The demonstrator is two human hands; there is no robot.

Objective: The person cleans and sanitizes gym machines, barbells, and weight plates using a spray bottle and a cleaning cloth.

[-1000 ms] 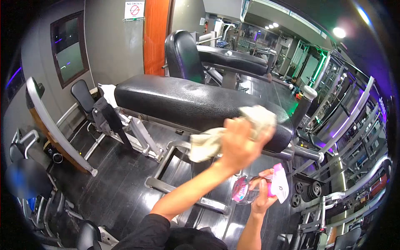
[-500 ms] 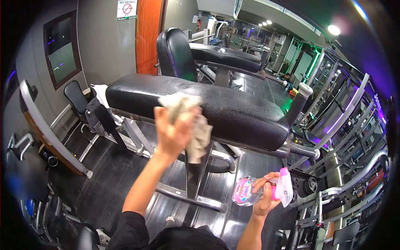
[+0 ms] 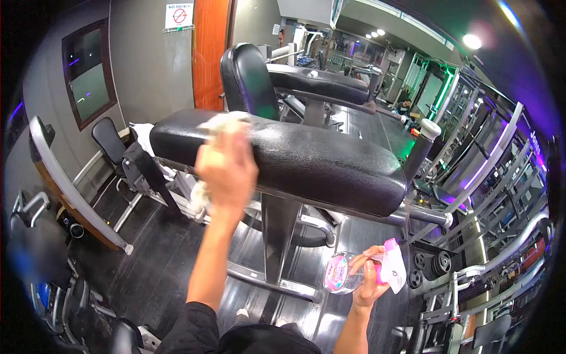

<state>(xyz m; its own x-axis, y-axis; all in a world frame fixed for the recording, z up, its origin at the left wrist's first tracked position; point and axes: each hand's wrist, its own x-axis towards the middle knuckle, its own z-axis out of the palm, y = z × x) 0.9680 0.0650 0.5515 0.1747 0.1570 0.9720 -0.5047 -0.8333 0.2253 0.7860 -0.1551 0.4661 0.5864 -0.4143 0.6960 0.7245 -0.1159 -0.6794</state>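
Note:
My left hand (image 3: 227,168), blurred by motion, is closed on a pale cloth (image 3: 225,120). The cloth lies against the top of a long black padded gym bench (image 3: 330,156), and part of it hangs below the hand on the left. My right hand (image 3: 370,277) grips a clear spray bottle with a pink label (image 3: 337,272) and a white and pink spray head. It holds the bottle tilted on its side, low and in front of the bench's right end, apart from the pad.
Behind the bench stand a black backrest (image 3: 247,79) and another long pad (image 3: 321,84). A metal post with a white cap (image 3: 429,131) rises at the bench's right end. Weight plates (image 3: 440,262) and machine frames line the right; a curved grey frame (image 3: 71,183) stands left.
My left hand has slid the cloth leftward and slightly up along the bench pad. The right hand with the spray bottle has shifted slightly left.

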